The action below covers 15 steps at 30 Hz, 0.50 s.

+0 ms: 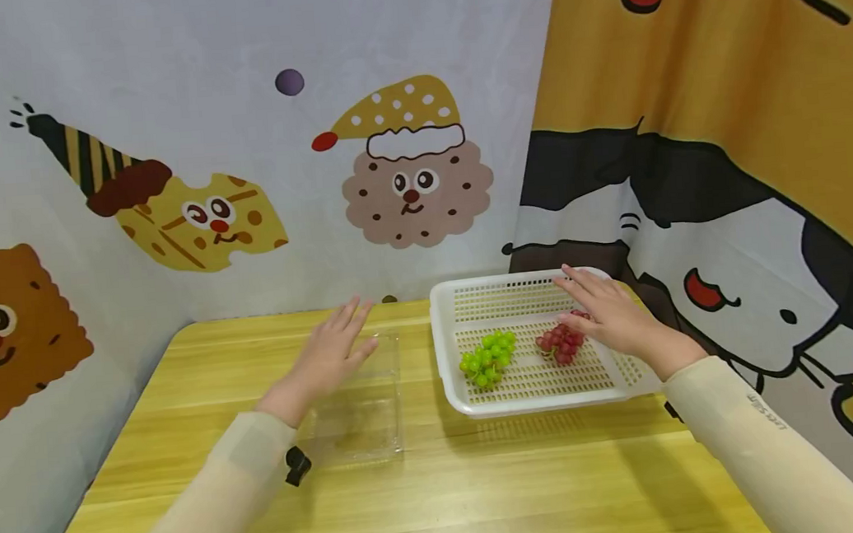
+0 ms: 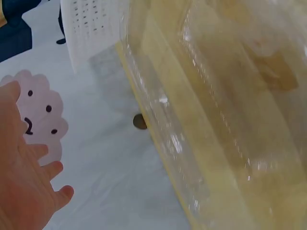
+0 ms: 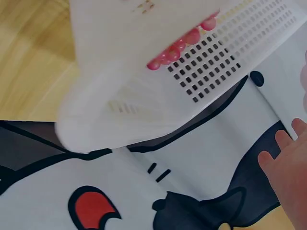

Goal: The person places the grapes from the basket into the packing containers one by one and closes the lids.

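Note:
A white plastic basket stands on the right of the table, holding a bunch of green grapes and a bunch of red grapes. My right hand, fingers spread and straight, hovers over the basket's right part and overlaps the red grapes in the head view. Left of the basket lies a clear plastic box. Over its upper left part my left hand is held with fingers extended and nothing in them. In the left wrist view the transparent box fills the right side, apart from the fingers.
The wooden table ends at the back against a white cartoon curtain. An orange cartoon curtain hangs close along the right side. A black strap piece shows by the left wrist.

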Each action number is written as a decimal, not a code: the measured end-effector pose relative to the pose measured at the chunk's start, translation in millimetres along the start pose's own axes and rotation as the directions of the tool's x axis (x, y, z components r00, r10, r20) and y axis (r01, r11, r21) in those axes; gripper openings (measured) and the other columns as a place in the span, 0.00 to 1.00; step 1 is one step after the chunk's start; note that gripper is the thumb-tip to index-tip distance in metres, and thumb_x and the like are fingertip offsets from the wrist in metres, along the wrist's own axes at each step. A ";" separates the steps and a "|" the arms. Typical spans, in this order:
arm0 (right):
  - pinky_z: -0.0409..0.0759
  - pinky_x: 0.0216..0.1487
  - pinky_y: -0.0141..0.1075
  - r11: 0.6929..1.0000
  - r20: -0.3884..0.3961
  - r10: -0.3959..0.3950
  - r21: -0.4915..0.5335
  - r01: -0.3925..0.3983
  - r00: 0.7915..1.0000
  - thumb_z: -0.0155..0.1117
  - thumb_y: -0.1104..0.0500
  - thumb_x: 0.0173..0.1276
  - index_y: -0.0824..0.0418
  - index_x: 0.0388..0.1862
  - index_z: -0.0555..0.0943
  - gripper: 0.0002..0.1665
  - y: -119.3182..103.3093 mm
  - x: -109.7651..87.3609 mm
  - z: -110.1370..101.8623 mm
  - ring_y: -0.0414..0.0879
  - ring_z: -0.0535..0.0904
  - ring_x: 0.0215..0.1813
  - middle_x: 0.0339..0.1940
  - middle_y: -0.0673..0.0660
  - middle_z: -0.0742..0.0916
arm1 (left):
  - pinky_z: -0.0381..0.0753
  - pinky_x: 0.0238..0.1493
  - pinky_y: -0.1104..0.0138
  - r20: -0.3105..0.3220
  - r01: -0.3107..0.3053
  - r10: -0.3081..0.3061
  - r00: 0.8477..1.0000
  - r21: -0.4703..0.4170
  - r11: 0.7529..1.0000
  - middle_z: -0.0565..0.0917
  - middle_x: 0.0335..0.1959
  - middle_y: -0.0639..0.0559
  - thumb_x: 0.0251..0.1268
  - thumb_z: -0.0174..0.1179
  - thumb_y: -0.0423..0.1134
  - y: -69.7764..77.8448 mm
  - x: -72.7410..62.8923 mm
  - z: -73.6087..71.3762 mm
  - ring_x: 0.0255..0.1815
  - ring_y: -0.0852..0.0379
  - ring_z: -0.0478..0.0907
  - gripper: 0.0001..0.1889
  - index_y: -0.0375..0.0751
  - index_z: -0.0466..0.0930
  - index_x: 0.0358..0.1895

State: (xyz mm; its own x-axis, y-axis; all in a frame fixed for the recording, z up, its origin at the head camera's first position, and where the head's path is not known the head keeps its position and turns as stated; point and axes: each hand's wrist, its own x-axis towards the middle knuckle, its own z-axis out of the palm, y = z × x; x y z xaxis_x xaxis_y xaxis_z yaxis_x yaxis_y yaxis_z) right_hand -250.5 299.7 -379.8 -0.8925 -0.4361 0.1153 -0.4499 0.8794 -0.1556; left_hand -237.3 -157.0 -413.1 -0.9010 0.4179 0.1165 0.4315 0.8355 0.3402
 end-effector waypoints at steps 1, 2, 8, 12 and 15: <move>0.45 0.70 0.64 1.000 0.000 0.004 -0.003 -0.004 1.000 0.49 0.39 0.72 0.52 0.76 0.53 0.40 1.6 -0.6 -0.2 0.62 0.48 0.75 0.78 0.60 0.53 | 0.47 0.69 0.37 -0.002 0.002 -0.002 1.000 -0.011 1.000 0.40 0.77 0.48 0.73 0.39 0.59 2.1 0.5 2.1 0.76 0.40 0.44 0.35 0.58 0.34 0.76; 0.45 0.70 0.64 1.000 0.002 0.014 -0.001 -0.014 1.000 0.49 0.39 0.72 0.53 0.76 0.53 0.40 3.3 -1.3 -0.5 0.63 0.48 0.75 0.78 0.60 0.53 | 0.48 0.69 0.38 -0.008 0.001 -0.001 1.000 -0.030 1.000 0.41 0.77 0.48 0.74 0.40 0.58 4.2 1.2 4.4 0.76 0.40 0.44 0.35 0.58 0.35 0.76; 0.42 0.67 0.68 0.991 0.039 0.114 0.067 -0.116 0.993 0.50 0.40 0.72 0.51 0.77 0.49 0.41 15.3 -8.1 -2.3 0.65 0.45 0.75 0.78 0.60 0.49 | 0.47 0.72 0.42 -0.007 0.009 -0.011 1.000 -0.221 0.975 0.43 0.77 0.48 0.74 0.40 0.57 20.0 5.6 16.6 0.76 0.41 0.43 0.34 0.57 0.37 0.76; 0.42 0.65 0.71 0.984 0.032 0.139 0.112 -0.142 0.990 0.49 0.40 0.72 0.52 0.77 0.48 0.41 26.0 -14.4 0.2 0.67 0.46 0.74 0.77 0.62 0.50 | 0.44 0.74 0.46 0.008 0.020 -0.018 1.000 -0.360 0.933 0.42 0.77 0.52 0.73 0.38 0.60 32.7 8.2 23.9 0.77 0.46 0.40 0.35 0.56 0.37 0.76; 0.44 0.64 0.71 0.979 0.023 0.157 0.128 -0.158 0.987 0.49 0.40 0.72 0.54 0.77 0.49 0.42 33.1 -18.2 3.4 0.69 0.46 0.73 0.77 0.64 0.50 | 0.44 0.74 0.48 0.013 0.033 -0.031 0.999 -0.438 0.898 0.41 0.77 0.52 0.71 0.36 0.63 41.8 10.5 30.7 0.77 0.47 0.39 0.37 0.53 0.36 0.76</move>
State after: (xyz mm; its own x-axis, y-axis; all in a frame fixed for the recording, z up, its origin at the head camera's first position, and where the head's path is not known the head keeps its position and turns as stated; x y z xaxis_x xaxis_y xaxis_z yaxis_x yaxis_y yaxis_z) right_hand -249.2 336.1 -390.4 -0.9524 -0.2973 0.0670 -0.3035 0.9055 -0.2965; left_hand -227.4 -106.8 -426.3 -0.9131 0.3967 0.0941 0.3381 0.6079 0.7184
